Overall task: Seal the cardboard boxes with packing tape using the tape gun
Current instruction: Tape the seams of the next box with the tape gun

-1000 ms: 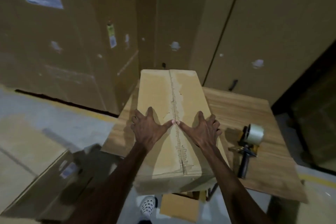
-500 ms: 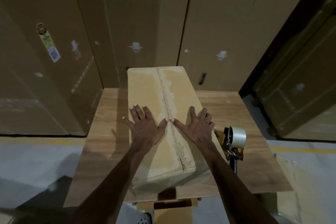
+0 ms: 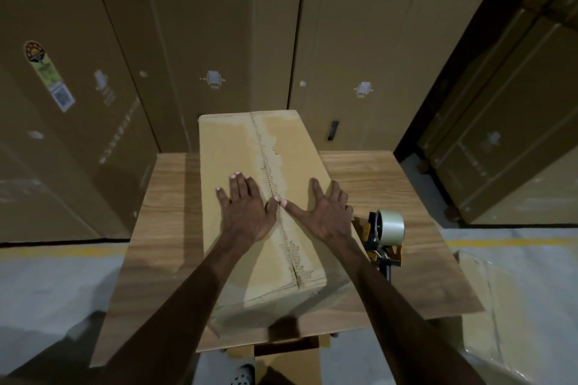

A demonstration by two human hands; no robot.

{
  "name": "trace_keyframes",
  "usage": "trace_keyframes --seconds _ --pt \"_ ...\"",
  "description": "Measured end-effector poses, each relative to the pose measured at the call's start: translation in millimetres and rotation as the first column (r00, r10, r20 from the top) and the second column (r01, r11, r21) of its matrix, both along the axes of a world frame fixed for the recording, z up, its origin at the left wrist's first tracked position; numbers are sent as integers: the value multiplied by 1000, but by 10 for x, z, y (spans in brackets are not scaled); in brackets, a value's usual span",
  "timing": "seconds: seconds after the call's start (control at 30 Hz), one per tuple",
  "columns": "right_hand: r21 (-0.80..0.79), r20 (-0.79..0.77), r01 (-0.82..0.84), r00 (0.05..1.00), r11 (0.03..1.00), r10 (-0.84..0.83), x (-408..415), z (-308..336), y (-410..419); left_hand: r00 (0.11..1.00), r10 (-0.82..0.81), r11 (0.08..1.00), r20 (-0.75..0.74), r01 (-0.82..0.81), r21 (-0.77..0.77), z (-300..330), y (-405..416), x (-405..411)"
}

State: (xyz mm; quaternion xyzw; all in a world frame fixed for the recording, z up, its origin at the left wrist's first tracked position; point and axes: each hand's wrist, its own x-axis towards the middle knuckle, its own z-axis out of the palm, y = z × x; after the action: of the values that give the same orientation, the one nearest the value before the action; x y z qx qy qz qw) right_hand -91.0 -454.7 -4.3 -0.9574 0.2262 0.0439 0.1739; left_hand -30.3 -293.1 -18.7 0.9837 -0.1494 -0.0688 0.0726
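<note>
Cardboard box (image 3: pixel 237 147) sits lengthwise on the wooden table (image 3: pixel 162 228), near end at the front edge, far end reaching just past the table's back edge. Flaps closed, centre seam (image 3: pixel 283 228) runs front to back with torn, ragged paper along it

Nearest the camera: a spotted shoe (image 3: pixel 242 375) on the floor below the table front, plus a brown cardboard piece (image 3: pixel 287 362) under the table edge beside it

Both forearms come in from the bottom of frame. Left hand (image 3: pixel 247 212) lies flat on the left flap, fingers straight and spread, palm down. Right hand (image 3: pixel 325 216) lies flat on the right flap, same posture, outer fingers at the box's right edge. Thumb tips almost meet over the seam at about mid-length; contact between them can't be resolved. Neither hand grips anything, both just press on the box top

Tape gun (image 3: pixel 383 239) lies on the table just right of the box, close to the right wrist, not touched. Clear tape roll (image 3: pixel 391 226) is mounted on it, orange and black frame below, dark handle pointing toward the camera and partly hidden by the right forearm

Crinkled sheet of clear plastic (image 3: pixel 516 306) on the grey floor (image 3: pixel 47 284) right of the table. Yellow floor line (image 3: pixel 500 242) runs across behind it

Far side: a wall of tall cardboard cartons (image 3: pixel 219 25) directly behind the table, small white marks on their faces. Leftmost carton has a green label sticker (image 3: pixel 47 72). More stacked cartons (image 3: pixel 516 134) at right, set back past a dark gap
</note>
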Motion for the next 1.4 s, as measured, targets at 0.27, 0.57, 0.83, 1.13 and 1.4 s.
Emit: trace_keyframes --seconds 0.27,0.57,0.83,1.13,1.4 --pt "145 64 -46 997 988 37 97 23 -325 1000 -22 1000 -6 22 19 26 -166 47" --pt "167 324 381 850 909 -416 -330 -153 -1431 988 -152 988 -29 153 30 123 -460 198" --pt "401 8 535 810 744 -586 -1209 -1026 -1566 980 -200 979 -3 200 47 -3 -518 235" --pt "599 -142 584 751 548 -645 -1255 -1522 -1357 978 -205 978 43 204 35 -91 -504 260" --pt "765 -175 517 742 385 -648 -1138 -1540 -1548 979 -203 979 29 203 23 -88 -495 253"
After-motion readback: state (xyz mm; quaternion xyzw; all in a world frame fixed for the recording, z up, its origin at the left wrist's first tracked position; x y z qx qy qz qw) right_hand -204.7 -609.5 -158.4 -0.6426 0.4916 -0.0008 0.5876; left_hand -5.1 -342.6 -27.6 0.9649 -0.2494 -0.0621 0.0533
